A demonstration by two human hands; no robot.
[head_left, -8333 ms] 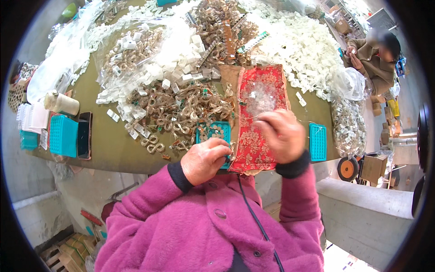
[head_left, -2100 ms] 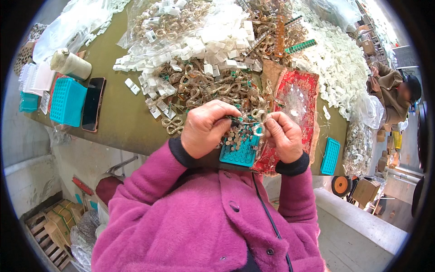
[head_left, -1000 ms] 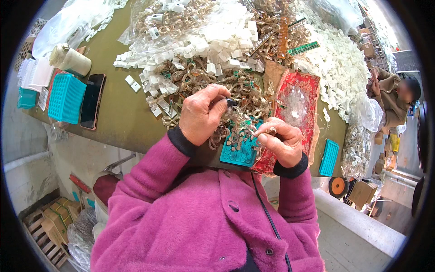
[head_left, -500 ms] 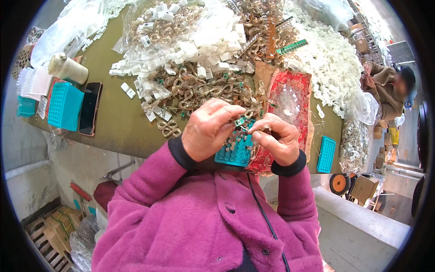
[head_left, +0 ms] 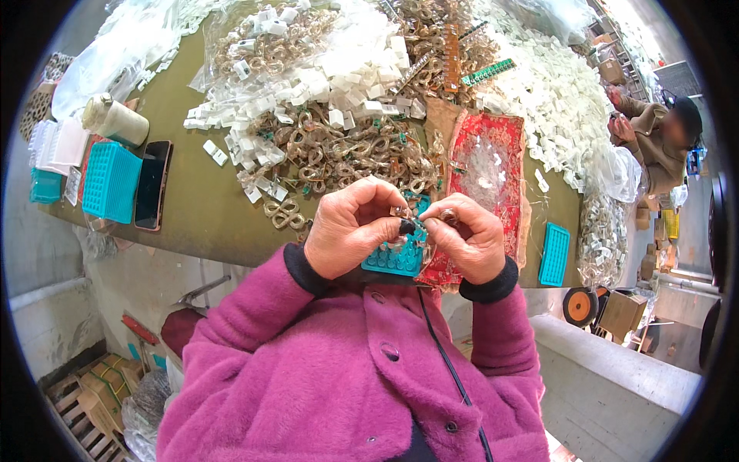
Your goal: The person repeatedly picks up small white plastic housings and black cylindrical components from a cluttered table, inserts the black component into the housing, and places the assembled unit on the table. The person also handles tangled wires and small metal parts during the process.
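Note:
In front of my chest, my left hand (head_left: 346, 229) is closed, thumb and forefinger pinching a small circuit board part (head_left: 399, 210) with a dark piece (head_left: 406, 227) by the thumb tip. My right hand (head_left: 473, 237) is closed too; its fingertips meet the same part, and a loop of coiled cable (head_left: 449, 218) shows among its fingers. The join between the two is too small to make out. Below the fingers lies a turquoise dimpled tray (head_left: 391, 263) with small round pieces on it. Right of it is a red patterned cloth pad (head_left: 466, 158) bearing clear scraps.
Beyond my hands spread coiled cables (head_left: 331, 150), white plastic housings (head_left: 308, 96) and another white heap (head_left: 554, 100). A phone (head_left: 153, 185), stacked turquoise trays (head_left: 110, 181) and a jar (head_left: 115, 121) stand left. One turquoise tray (head_left: 554, 254) lies right. A co-worker (head_left: 654, 142) sits far right.
Both hands stay together, with my left fingers shifted slightly and the small board turned, so its green face no longer shows. A dark piece now appears by the left thumb.

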